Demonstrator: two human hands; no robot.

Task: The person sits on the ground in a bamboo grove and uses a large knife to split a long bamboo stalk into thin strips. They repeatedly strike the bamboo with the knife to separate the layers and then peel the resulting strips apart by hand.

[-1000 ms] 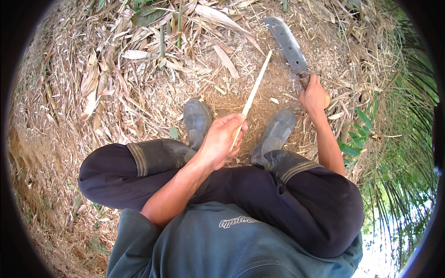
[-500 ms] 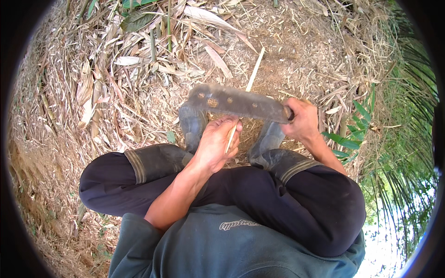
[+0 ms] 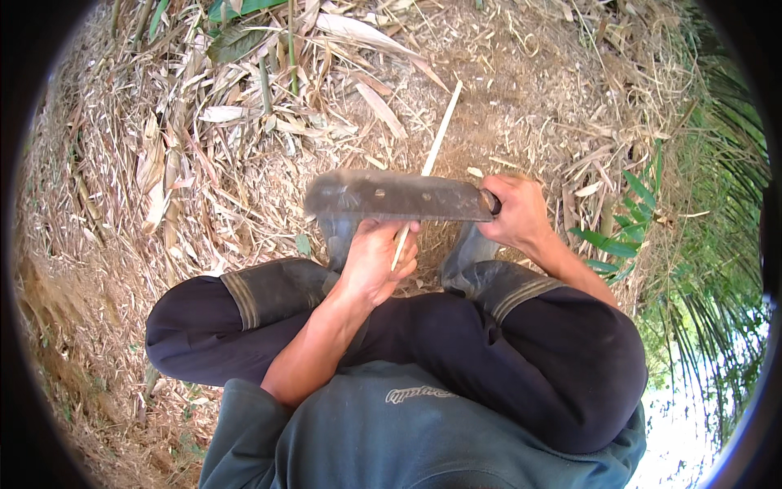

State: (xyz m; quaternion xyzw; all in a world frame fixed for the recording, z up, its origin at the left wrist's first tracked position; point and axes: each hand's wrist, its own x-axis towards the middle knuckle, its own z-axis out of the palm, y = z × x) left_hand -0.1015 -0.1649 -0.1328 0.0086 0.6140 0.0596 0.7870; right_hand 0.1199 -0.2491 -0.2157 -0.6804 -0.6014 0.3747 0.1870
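Mid-frame: left hand (image 3: 376,259) grips thin bamboo strip (image 3: 429,160); right hand (image 3: 515,212) fisted on machete (image 3: 395,196) handle, blade laid across it, probably touching. Shaving step; next stroke needs shallow, controlled angle.

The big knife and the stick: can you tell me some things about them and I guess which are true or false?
1. The right hand holds the knife by its handle. True.
2. The left hand is empty. False: it grips a thin pale stick.
3. The knife blade lies across the stick. True.
4. The person is barefoot. False: dark rubber boots cover the feet.
5. The ground is bare concrete. False: dry leaves and straw cover it.
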